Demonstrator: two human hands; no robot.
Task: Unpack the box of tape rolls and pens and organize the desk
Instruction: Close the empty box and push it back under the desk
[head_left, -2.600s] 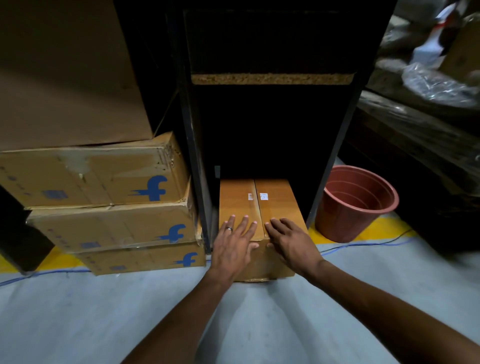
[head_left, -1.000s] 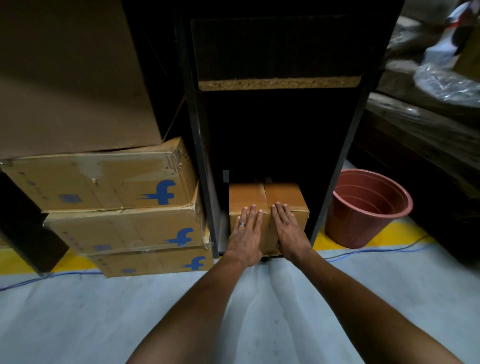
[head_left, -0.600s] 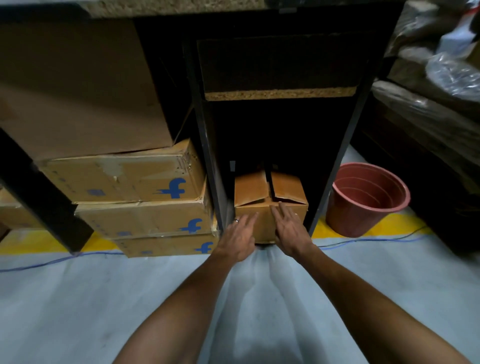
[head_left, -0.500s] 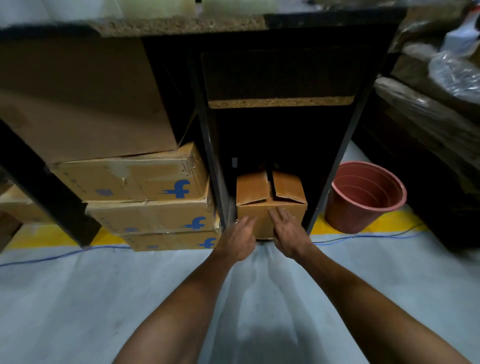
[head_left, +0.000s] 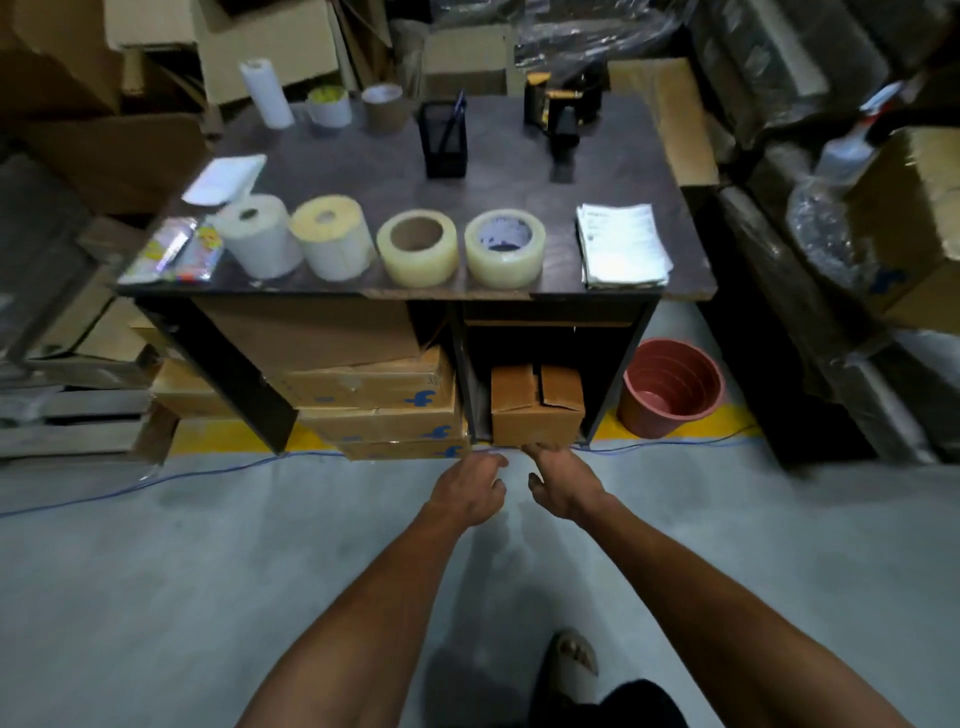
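Under desk (head_left: 613, 171), box (head_left: 535, 415) half shadowed, right hand (head_left: 558, 480) fingers (head_left: 540, 449) blurred

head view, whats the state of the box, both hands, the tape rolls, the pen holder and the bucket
small cardboard box: in desk cubby, flaps ajar
left hand: empty, off the box
right hand: fingertips at box's bottom edge
clear tape rolls: lying flat on desk
mesh pen holder: upright, pen inside
red bucket: upright, empty

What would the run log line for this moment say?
stage: box stowed | box: under desk, flaps ajar | left hand: empty | right hand: fingertips at box's bottom edge | tape rolls: on desk
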